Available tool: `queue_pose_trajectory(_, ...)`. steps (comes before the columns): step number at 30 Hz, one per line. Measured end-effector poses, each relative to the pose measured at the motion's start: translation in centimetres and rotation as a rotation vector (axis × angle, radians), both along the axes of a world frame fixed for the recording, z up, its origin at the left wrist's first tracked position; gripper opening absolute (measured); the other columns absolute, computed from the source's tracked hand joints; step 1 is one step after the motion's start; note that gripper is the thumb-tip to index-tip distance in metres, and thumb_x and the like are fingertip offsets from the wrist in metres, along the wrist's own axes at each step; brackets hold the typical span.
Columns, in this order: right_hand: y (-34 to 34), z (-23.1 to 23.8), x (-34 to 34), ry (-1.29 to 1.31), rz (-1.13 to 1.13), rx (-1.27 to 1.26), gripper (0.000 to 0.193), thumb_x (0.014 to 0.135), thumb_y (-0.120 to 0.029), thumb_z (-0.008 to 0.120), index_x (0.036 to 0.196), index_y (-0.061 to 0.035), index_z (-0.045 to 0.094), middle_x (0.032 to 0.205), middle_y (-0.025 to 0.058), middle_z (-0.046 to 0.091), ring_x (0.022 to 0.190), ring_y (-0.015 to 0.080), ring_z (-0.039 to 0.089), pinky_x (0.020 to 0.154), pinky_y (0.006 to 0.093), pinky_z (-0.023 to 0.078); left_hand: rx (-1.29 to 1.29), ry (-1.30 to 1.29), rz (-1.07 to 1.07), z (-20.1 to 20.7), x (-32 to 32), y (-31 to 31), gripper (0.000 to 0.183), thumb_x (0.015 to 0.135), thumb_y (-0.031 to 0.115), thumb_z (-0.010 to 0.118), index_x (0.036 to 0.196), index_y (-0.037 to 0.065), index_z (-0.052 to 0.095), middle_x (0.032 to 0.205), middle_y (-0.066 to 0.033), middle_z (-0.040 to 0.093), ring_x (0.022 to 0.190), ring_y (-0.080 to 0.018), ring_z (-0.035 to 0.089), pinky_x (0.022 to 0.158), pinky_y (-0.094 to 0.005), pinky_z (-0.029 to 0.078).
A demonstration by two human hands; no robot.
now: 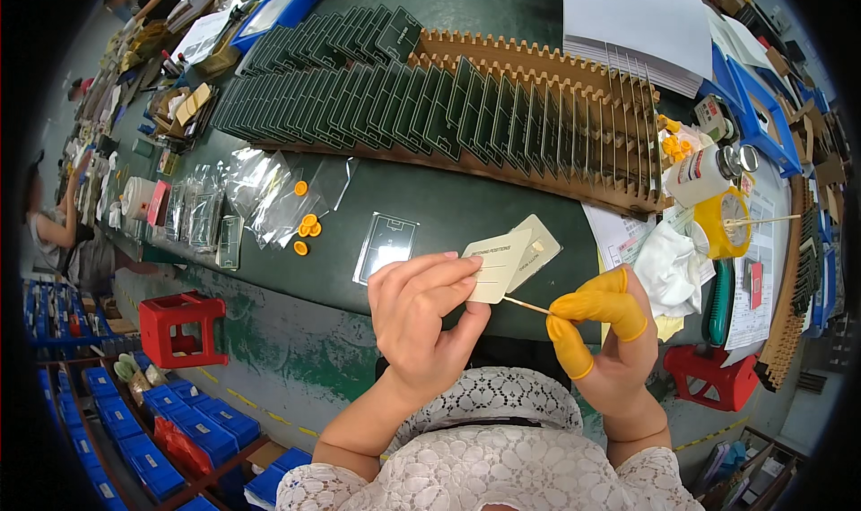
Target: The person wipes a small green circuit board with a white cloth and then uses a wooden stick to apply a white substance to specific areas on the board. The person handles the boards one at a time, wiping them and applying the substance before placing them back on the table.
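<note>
My left hand (414, 318) pinches a cream card (495, 267) with dark print and ruled lines, held up over the near edge of the table. Yellow finger cots cover the thumb and forefinger of my right hand (614, 336). Those fingertips grip a thin wooden swab stick (527, 305), its far end meeting the card's lower right corner. Just behind the held card lies another cream card (542, 253), partly covered by it. To the left of it, a dark green card with white lines (389, 246) rests on the table.
A long slotted cardboard rack (538, 58) of upright green cards spans the table. Loose orange finger cots (309, 225) lie by clear plastic sleeves (269, 192). At right are a white bottle (700, 177), a yellow container (723, 222) and a white cloth (668, 269). Red stools (182, 318) stand below.
</note>
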State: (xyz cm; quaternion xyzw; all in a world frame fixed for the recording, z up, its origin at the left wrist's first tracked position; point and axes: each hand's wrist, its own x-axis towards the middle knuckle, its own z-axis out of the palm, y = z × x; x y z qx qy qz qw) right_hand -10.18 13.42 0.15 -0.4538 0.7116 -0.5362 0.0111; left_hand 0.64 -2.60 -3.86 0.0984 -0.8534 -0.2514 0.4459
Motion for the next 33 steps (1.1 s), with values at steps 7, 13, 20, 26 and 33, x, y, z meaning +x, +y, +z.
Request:
queue_pose_trajectory(7,0.03,0.14,0.05,0.027,-0.004,0.018,0.027,0.073,0.004,0.078,0.096,-0.0028,0.067,0.086,0.0104,0.062,0.073,0.0225,0.057,0.062,0.0297,0.045,-0.017,-0.017,0.002,0.14,0.04,-0.04,0.034,0.067,-0.008,0.070,0.094,0.008,0.056,0.099,-0.0083,0.072,0.091,-0.0268,0.068,0.086,-0.0369,0.045)
queue_pose_trajectory(13,-0.18,-0.04,0.06,0.021,-0.026,-0.012,0.028,0.072,0.002,0.080,0.096,-0.0038,0.067,0.086,0.0101,0.062,0.072,0.0230,0.056,0.062,0.0300,0.043,-0.011,-0.013,0.002,0.11,0.04,0.02,0.034,0.067,-0.008,0.070,0.094,0.008,0.056,0.099,-0.0082,0.072,0.091,-0.0266,0.068,0.086,-0.0371,0.045)
queue_pose_trajectory(20,0.02,0.12,0.47,0.012,-0.003,0.037,0.028,0.072,0.002,0.080,0.096,-0.0041,0.067,0.085,0.0094,0.062,0.072,0.0232,0.056,0.063,0.0310,0.044,0.011,0.008,0.004,-0.06,0.18,0.00,0.032,0.067,-0.003,0.076,0.093,0.007,0.061,0.101,-0.0049,0.073,0.094,-0.0245,0.067,0.086,-0.0357,0.042)
queue_pose_trajectory(26,-0.11,0.01,0.29,0.014,-0.044,0.007,0.027,0.072,0.002,0.080,0.096,-0.0038,0.067,0.085,0.0096,0.062,0.072,0.0236,0.056,0.063,0.0314,0.043,-0.001,-0.016,0.000,0.13,0.13,0.05,0.034,0.068,-0.008,0.071,0.094,0.008,0.056,0.099,-0.0082,0.072,0.091,-0.0263,0.068,0.086,-0.0368,0.045)
queue_pose_trajectory(33,-0.03,0.14,0.41,0.025,-0.020,0.031,0.027,0.073,0.002,0.080,0.096,-0.0037,0.067,0.085,0.0099,0.062,0.072,0.0233,0.056,0.062,0.0314,0.043,0.015,0.017,0.004,-0.31,0.12,-0.07,0.033,0.065,-0.004,0.076,0.093,0.007,0.061,0.101,-0.0048,0.073,0.093,-0.0241,0.067,0.086,-0.0355,0.042)
